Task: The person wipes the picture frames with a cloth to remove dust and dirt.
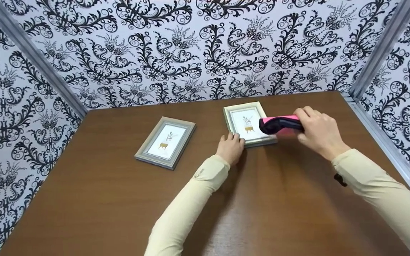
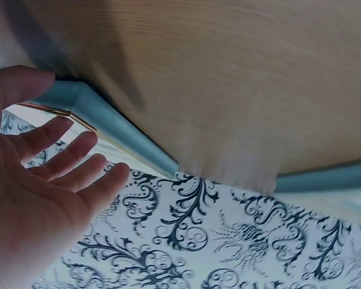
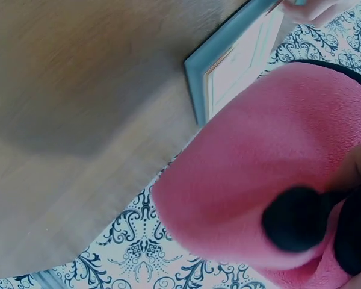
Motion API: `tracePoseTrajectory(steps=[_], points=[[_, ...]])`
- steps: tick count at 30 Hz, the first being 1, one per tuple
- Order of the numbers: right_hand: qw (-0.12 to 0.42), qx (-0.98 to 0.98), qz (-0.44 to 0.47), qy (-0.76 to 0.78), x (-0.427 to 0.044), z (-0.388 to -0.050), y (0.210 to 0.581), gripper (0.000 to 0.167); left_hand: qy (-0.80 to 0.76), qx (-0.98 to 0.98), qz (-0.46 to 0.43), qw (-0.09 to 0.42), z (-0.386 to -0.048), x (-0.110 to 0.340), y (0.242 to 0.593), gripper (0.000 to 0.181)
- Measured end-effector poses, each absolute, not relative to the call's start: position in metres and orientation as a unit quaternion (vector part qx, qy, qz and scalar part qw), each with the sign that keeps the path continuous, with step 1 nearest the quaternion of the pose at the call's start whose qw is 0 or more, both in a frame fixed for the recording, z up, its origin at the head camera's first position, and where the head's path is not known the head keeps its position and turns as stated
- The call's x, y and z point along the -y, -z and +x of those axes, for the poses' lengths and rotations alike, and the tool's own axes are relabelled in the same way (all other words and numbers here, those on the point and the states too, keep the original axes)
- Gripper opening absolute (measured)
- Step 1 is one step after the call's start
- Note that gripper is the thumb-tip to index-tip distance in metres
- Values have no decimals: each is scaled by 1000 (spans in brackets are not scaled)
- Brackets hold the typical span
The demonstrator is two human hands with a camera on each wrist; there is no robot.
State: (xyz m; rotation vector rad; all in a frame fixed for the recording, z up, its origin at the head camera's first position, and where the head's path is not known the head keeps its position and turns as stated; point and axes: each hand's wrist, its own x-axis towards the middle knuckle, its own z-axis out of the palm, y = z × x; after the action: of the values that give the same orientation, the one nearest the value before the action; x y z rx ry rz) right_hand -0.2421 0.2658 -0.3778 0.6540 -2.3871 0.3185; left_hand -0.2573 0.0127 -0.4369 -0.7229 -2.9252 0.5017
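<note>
Around the near left corner of the right-hand picture frame [image 1: 229, 119] lies my left hand [image 1: 230, 148], thumb and fingers gripping its edges. The left wrist view shows that hand [image 2: 42, 174] with the thumb against the blue-grey outer side of the frame [image 2: 123, 129] and the fingers loosely bent. My right hand [image 1: 320, 132] grips a folded pink and black cloth [image 1: 279, 124] above the frame's right side. Up close the cloth [image 3: 259, 138] is fuzzy pink with black parts; of the right hand, only some fingers [image 3: 356, 165] show.
A second picture frame [image 1: 143, 148] lies face up to the left on the brown table [image 1: 101, 199]. Patterned black and white walls [image 1: 190, 46] stand behind and at both sides, with metal posts [image 1: 386, 49] at the corners.
</note>
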Motion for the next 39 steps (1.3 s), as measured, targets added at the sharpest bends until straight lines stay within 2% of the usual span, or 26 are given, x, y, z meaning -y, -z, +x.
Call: tracePoseTrajectory(steps=[9,15,20,30,39], points=[[301,907,248,-158,-261,-244,378,33,-253,923,-282,62,-229,3,435,20],[306,902,258,-160,-254,-248,380,33,-296,892,-324,103,-208,16,442,19],[298,904,262,-158,-252,-250,381,33,-269,877,-376,134,-199,29,448,21],[281,910,268,-145,-236,-263,383,31,-193,896,-389,89,-191,39,445,23],[270,915,266,-139,-222,-277,388,31,-158,892,-413,95,-169,53,444,22]])
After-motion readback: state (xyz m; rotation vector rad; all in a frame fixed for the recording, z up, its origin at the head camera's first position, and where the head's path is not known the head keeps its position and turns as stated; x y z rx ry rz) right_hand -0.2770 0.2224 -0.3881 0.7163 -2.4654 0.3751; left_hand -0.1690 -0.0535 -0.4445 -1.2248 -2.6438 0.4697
